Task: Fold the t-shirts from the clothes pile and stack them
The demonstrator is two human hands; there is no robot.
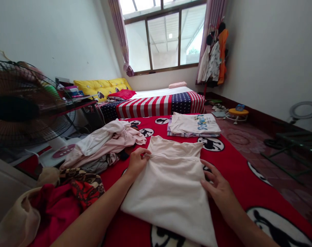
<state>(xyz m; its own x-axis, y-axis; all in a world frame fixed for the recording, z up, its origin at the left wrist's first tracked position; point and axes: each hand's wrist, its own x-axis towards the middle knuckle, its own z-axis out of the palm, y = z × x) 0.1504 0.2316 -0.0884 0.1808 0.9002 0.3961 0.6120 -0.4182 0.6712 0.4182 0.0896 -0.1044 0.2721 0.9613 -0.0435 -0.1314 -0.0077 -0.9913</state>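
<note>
A cream-white garment [168,181], likely a shirt, lies partly folded on the red blanket [156,128], its far part tucked into a narrower strip. My left hand [138,163] pinches the fabric at its left edge near the fold line. At the opposite edge is my right hand [217,183], fingers apart, thumb and fingertips close against the cloth; whether they touch it is hard to make out. Beyond the garment sits a stack of folded clothes [194,124], topped by a white shirt with blue lettering.
Loose pale clothes [106,139] are heaped to the left, with a dark pink cloth [56,206] nearer me. A fan [22,106] stands at far left. Behind is a bed with a striped, starred cover [156,104]. An orange-topped stool [238,112] stands on the right floor.
</note>
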